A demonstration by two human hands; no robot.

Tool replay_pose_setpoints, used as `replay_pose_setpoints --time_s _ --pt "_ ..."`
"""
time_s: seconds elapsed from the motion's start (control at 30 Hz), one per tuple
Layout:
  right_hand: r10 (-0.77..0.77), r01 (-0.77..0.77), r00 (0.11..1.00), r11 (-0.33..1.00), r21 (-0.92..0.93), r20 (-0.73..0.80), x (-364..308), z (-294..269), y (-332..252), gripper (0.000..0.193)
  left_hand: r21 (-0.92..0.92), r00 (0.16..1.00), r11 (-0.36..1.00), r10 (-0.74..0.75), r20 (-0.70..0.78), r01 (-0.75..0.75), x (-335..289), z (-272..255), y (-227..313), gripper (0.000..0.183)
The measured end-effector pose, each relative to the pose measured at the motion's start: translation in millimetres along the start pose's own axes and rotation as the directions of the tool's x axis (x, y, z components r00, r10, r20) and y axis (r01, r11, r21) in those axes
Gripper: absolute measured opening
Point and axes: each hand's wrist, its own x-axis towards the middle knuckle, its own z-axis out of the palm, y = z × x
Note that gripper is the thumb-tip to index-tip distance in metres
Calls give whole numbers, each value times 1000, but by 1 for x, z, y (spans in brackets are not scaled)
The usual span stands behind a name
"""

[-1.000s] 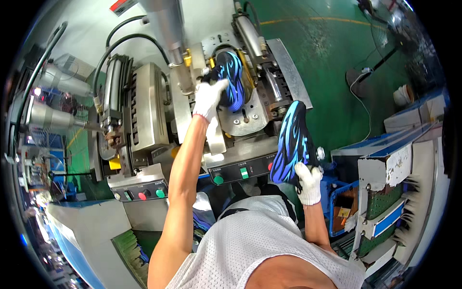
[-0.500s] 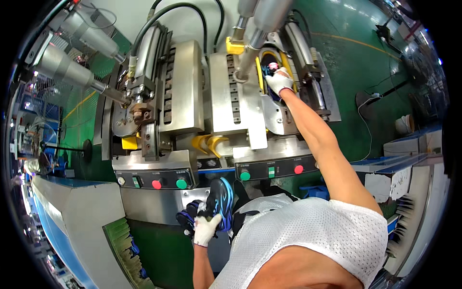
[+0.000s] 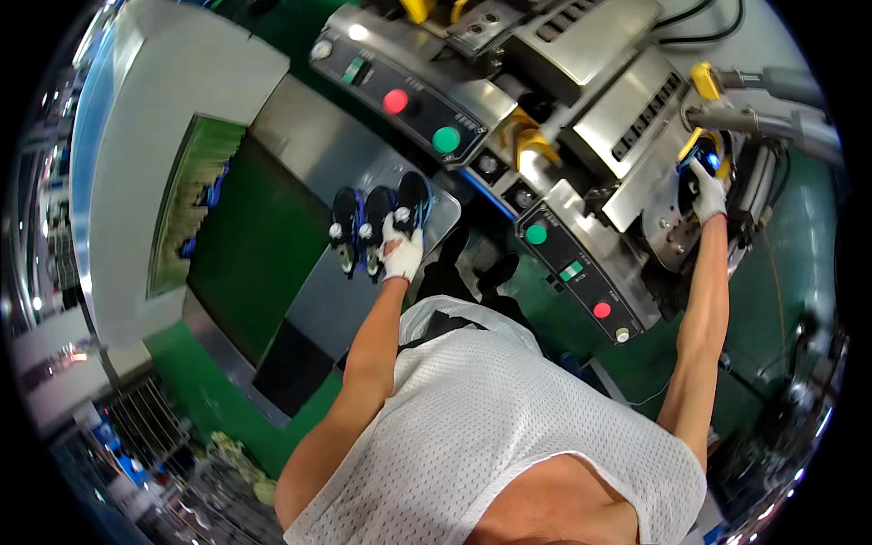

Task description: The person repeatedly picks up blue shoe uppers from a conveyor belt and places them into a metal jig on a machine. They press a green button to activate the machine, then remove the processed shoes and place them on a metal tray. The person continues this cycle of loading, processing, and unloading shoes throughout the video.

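Three black shoes with blue-purple soles stand side by side on a metal shelf at the left: a left shoe [image 3: 345, 211], a middle shoe [image 3: 376, 205] and a right shoe [image 3: 415, 193]. My left hand [image 3: 401, 254], in a white glove, closes on the near end of the right shoe. Far to the right, my right hand [image 3: 709, 195], gloved too, reaches into the press machine [image 3: 636, 113]. Its fingers close on a dark shoe [image 3: 692, 173] seated between yellow pads, partly hidden by the hand. A blue light glows on that shoe.
Two control panels with red and green buttons, a left panel [image 3: 409, 91] and a right panel [image 3: 586, 272], line the machine's front. Metal cylinders [image 3: 772, 123] jut in at the right. A green conveyor belt [image 3: 250, 245] runs out of a grey housing [image 3: 182, 82] at the left.
The view has turned, swinging the machine to the upper right. The shoe in my left hand was tilted and now stands upright beside the others. My right hand stays at the shoe in the machine.
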Motion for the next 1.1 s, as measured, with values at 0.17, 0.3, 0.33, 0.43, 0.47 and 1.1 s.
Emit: replay_pose_setpoints --time_s 0.17,0.3,0.33,0.43,0.47,1.1 --pt "-597 394 785 688 -610 -165 -138 73 -43 81 35 995 997 73 -73 -71 4 24 -47 84" --pt "-631 592 767 627 -507 115 -304 184 -31 85 -139 987 987 98 127 -81 3 -20 -17 90" --pt "-669 693 705 577 -432 236 -305 201 16 90 -129 981 982 154 120 -138 -6 -37 -11 86" --pt "-352 573 774 38 -819 526 -326 243 68 97 -467 952 855 296 82 -225 -26 -80 -27 74" --pt "-533 605 643 -87 -792 550 -304 239 101 96 -468 938 840 341 59 -276 -29 -96 -37 74" --pt "266 -92 955 692 -716 134 -420 485 152 78 -236 961 968 -20 276 88 44 -45 -115 77"
